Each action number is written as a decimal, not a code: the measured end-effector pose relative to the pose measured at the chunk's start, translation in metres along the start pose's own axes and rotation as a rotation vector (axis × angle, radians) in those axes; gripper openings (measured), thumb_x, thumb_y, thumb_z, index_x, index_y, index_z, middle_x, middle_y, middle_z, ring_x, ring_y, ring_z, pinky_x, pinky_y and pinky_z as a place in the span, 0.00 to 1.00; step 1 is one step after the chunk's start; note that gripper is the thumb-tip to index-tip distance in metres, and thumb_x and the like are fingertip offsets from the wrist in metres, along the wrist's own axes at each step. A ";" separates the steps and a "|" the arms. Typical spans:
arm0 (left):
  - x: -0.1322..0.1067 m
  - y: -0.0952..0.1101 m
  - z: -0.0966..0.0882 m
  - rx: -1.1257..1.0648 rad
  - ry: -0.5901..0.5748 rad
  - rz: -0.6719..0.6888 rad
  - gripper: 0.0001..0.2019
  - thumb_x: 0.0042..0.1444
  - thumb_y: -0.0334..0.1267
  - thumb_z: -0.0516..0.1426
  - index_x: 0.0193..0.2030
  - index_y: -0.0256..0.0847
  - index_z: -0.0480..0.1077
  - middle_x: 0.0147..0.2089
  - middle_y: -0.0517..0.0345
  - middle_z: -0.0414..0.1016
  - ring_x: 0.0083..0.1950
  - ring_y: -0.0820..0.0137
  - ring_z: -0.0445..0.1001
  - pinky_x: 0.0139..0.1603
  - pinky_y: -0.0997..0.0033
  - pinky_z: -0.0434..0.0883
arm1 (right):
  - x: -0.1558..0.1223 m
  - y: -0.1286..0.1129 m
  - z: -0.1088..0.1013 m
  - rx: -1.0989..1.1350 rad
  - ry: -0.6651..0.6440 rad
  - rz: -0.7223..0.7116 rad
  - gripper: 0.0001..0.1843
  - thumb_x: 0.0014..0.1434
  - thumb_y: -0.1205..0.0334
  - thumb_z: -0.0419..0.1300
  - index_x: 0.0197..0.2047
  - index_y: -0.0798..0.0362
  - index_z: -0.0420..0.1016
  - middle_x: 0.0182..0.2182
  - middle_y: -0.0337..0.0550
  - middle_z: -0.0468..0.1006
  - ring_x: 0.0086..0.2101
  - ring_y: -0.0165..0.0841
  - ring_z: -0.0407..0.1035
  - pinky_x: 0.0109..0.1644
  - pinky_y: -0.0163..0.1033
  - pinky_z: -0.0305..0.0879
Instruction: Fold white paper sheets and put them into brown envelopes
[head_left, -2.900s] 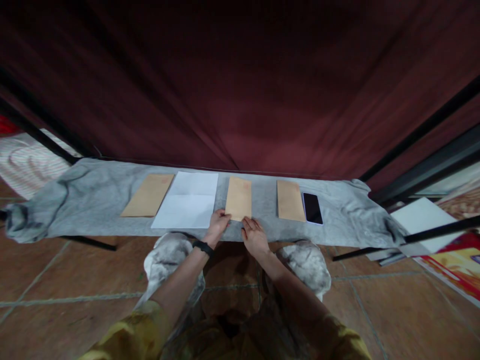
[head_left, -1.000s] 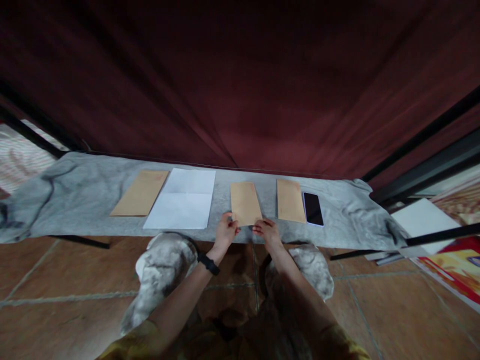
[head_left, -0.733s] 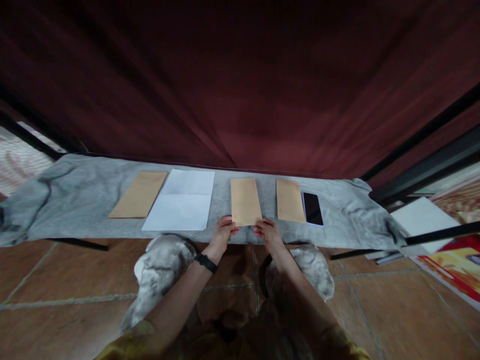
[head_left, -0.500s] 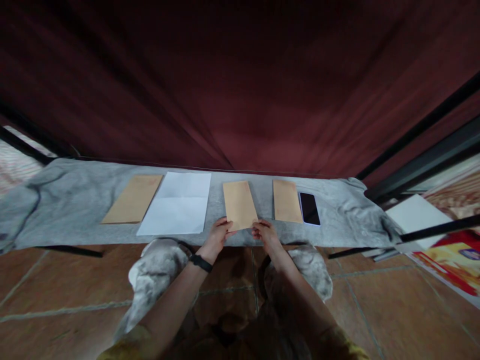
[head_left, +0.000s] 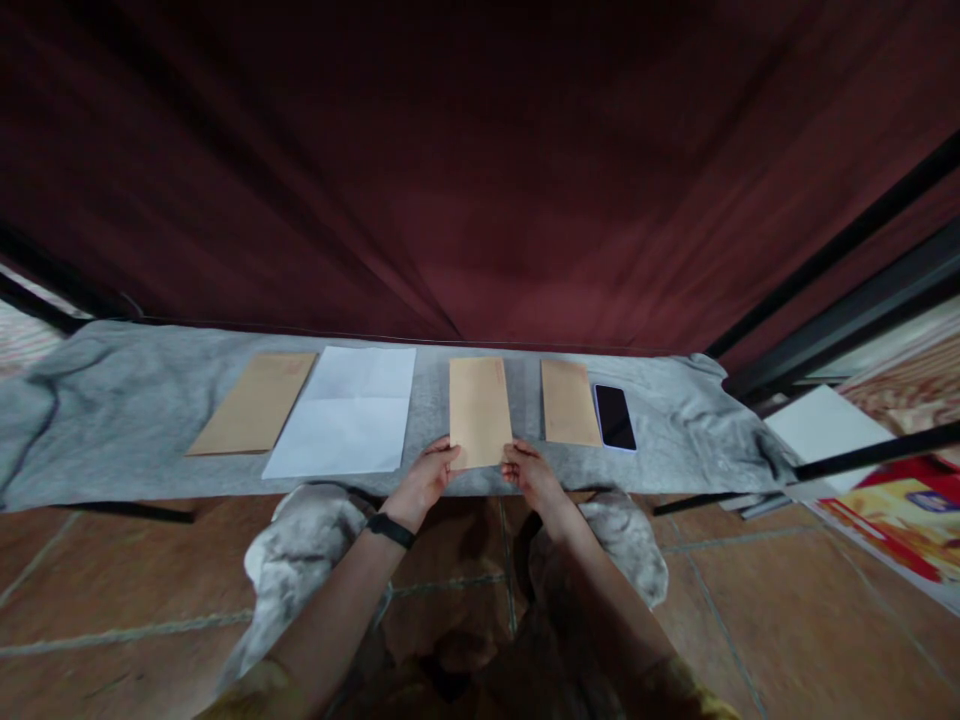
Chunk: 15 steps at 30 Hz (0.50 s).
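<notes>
Between my two hands is a brown paper envelope (head_left: 480,408), its near corners pinched by my fingers. My left hand (head_left: 433,468), with a black band on the wrist, grips the near left corner. At the near right corner my right hand (head_left: 528,468) holds the envelope between thumb and fingers. White paper (head_left: 345,412) with a crease across it lies to the left of my left hand. Beyond it rests a stack of larger brown envelopes (head_left: 259,402). Right of my right hand is another brown envelope (head_left: 570,402), with a phone (head_left: 615,416) beside it.
A grey cloth (head_left: 675,420) covers the narrow table. Behind it hangs a dark red curtain (head_left: 480,200). Black metal bars (head_left: 847,290) frame the right side. A white board (head_left: 829,430) and a red and yellow printed package (head_left: 900,515) stand low at the right.
The envelope in my hands has turned slightly and now points straighter away from me. Both hands keep hold of its near corners. The view has shifted a little.
</notes>
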<state>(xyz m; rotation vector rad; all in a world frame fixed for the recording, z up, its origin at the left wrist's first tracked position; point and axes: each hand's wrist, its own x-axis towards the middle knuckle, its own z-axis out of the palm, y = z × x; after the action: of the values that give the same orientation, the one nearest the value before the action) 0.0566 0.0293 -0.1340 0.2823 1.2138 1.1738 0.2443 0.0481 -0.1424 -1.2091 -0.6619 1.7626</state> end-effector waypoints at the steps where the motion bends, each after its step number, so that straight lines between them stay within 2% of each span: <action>1: -0.001 0.000 0.000 -0.002 0.002 -0.002 0.13 0.45 0.29 0.70 0.38 0.38 0.77 0.34 0.53 0.82 0.36 0.65 0.82 0.36 0.70 0.77 | 0.000 -0.001 -0.001 0.000 0.000 -0.002 0.20 0.41 0.53 0.76 0.31 0.51 0.71 0.19 0.33 0.74 0.19 0.27 0.69 0.21 0.30 0.65; 6: -0.007 0.001 0.003 0.027 0.009 0.004 0.14 0.42 0.29 0.72 0.36 0.38 0.75 0.35 0.54 0.82 0.34 0.68 0.81 0.37 0.70 0.77 | 0.001 -0.008 -0.005 0.008 0.023 -0.040 0.20 0.41 0.51 0.74 0.31 0.51 0.71 0.19 0.33 0.74 0.19 0.27 0.68 0.22 0.30 0.66; 10: -0.009 0.005 0.009 0.113 -0.046 0.017 0.17 0.39 0.30 0.73 0.38 0.37 0.78 0.34 0.54 0.82 0.31 0.71 0.79 0.35 0.73 0.74 | 0.002 -0.018 -0.009 -0.004 0.073 -0.111 0.18 0.41 0.53 0.73 0.30 0.52 0.72 0.18 0.33 0.73 0.19 0.28 0.68 0.22 0.31 0.66; 15: 0.002 0.005 0.033 0.185 -0.106 0.062 0.18 0.36 0.31 0.74 0.37 0.37 0.78 0.31 0.58 0.80 0.28 0.76 0.75 0.31 0.79 0.68 | 0.009 -0.035 -0.020 -0.045 0.172 -0.243 0.14 0.42 0.54 0.69 0.28 0.52 0.72 0.18 0.32 0.72 0.19 0.27 0.67 0.23 0.32 0.67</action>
<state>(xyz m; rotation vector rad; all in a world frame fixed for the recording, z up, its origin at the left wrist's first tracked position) 0.0815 0.0461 -0.1183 0.5180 1.2286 1.0874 0.2743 0.0714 -0.1261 -1.2393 -0.7177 1.4325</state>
